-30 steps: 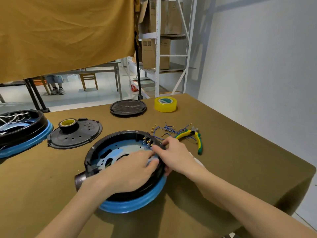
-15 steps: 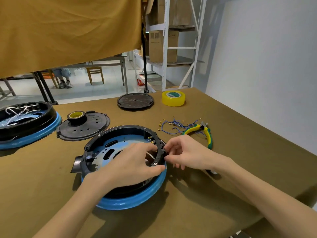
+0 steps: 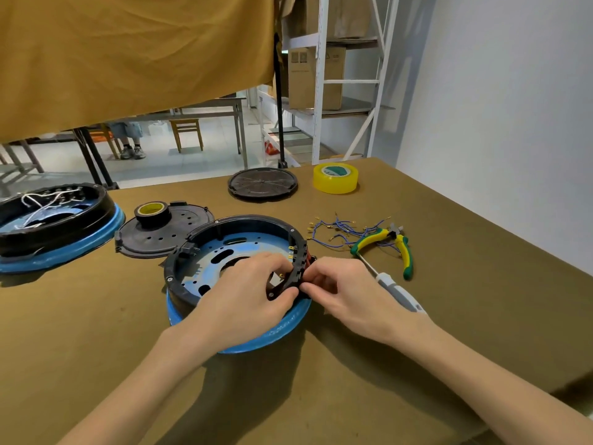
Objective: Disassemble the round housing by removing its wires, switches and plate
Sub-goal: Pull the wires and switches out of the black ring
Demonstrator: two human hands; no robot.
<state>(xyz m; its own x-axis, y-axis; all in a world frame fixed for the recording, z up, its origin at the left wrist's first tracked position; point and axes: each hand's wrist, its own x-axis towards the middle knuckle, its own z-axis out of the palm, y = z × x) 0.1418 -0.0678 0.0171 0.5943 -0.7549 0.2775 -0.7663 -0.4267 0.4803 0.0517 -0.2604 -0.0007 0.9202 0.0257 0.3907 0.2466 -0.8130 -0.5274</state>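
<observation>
From the head camera, we judge the step in hand to be freeing a switch from the right wall of the round housing point(image 3: 237, 268), which sits mid-table on its blue rim. Our left hand point(image 3: 247, 297) curls over the black wall, bracing it; our right hand point(image 3: 346, 293) pinches the switch point(image 3: 306, 263) from outside. We should push squarely and keep the wall steady. The housing is matte black plastic around a perforated blue plate point(image 3: 224, 255); the removed wires point(image 3: 337, 231) lie thin and blue beside the pliers point(image 3: 391, 245).
</observation>
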